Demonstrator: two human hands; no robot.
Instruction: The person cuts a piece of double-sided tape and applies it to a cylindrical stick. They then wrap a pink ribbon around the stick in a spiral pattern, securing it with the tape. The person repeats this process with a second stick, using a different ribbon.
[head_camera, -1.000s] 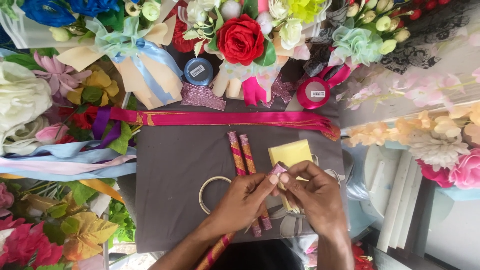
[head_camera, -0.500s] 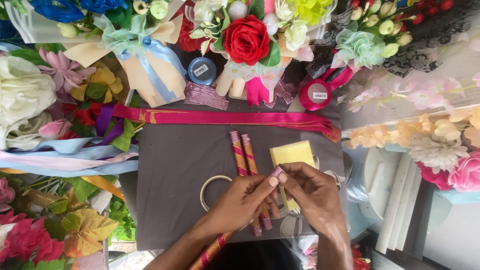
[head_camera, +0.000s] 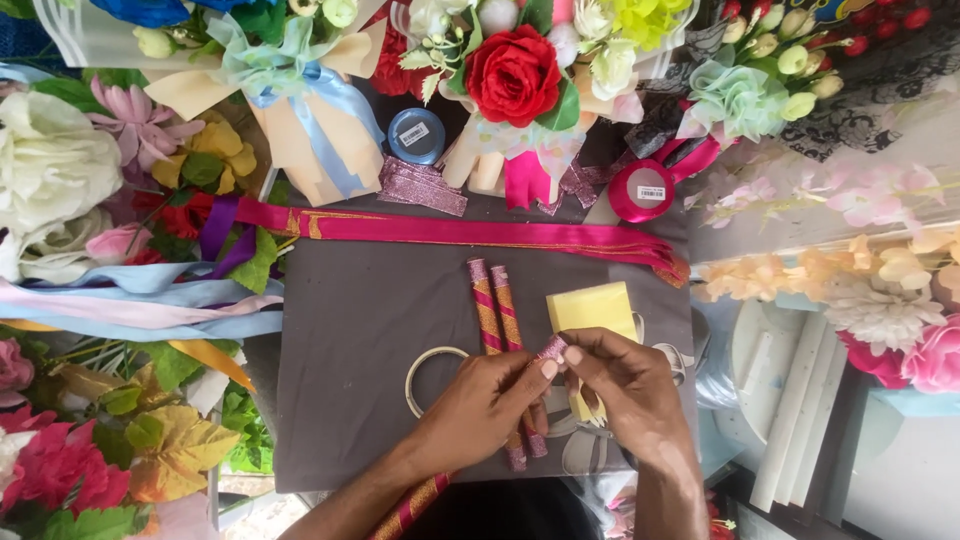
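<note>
Two hands pinching one small pink glitter piece (head_camera: 552, 349), left hand (head_camera: 480, 410), right hand (head_camera: 620, 385), fingertips closed

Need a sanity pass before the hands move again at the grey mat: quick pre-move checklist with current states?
1. Pink glitter strip pinched by both hands: ok, left hand and right hand meet on it.
2. Two wrapped sticks parallel on the grey mat: ok, lower ends hidden under the hands.
3. Yellow pad within reach: ok, just above the right hand.
4. Ring free: ok, flat beside the left hand, partly covered.
5. Magenta ribbon out of the work spot: ok, laid across the mat's top.
6. Strip length left: cannot tell, fingers cover it.
</note>
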